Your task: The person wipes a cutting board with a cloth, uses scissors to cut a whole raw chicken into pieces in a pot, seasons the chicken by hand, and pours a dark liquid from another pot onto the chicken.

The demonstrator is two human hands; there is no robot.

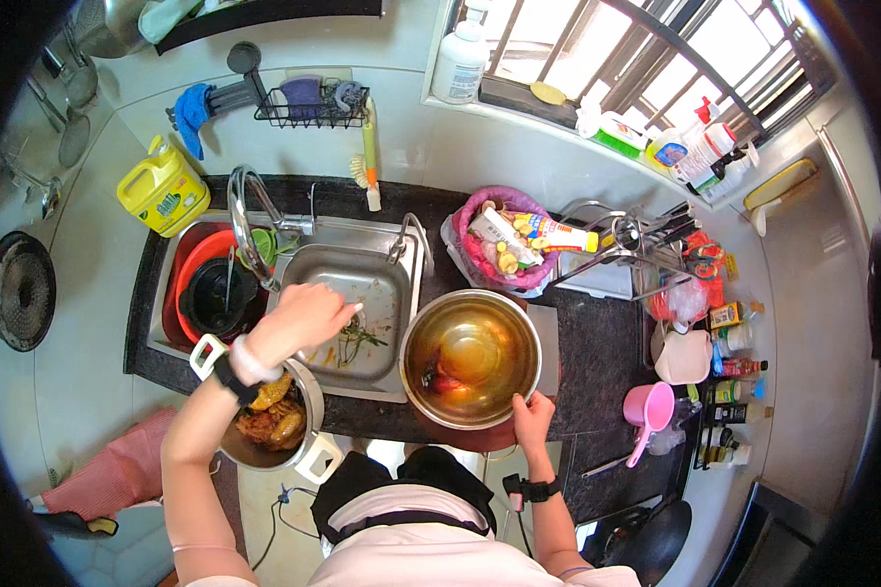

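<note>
My left hand [308, 315] hangs over the left edge of the steel sink basin [345, 279], near the faucet [253, 227], fingers curled down. Whether it holds anything is hidden; something small and pale shows at its fingertips. Green scraps [358, 339] lie in the basin. With my right hand [534, 417] I grip the rim of a stainless steel bowl [477, 323] holding brownish liquid and a few dark and reddish bits. Below my left forearm, a steel pot [310, 411] with cream handles contains browned meat pieces [275, 422], partly covered by my arm.
Left in the sink, a red basin [183, 282] holds a black bowl [216, 293]. A pink-lined waste container [477, 205] stands behind the steel bowl. Right are a pink dipper [647, 407] and a wok [653, 539]. A yellow detergent jug [165, 191] stands at the back left.
</note>
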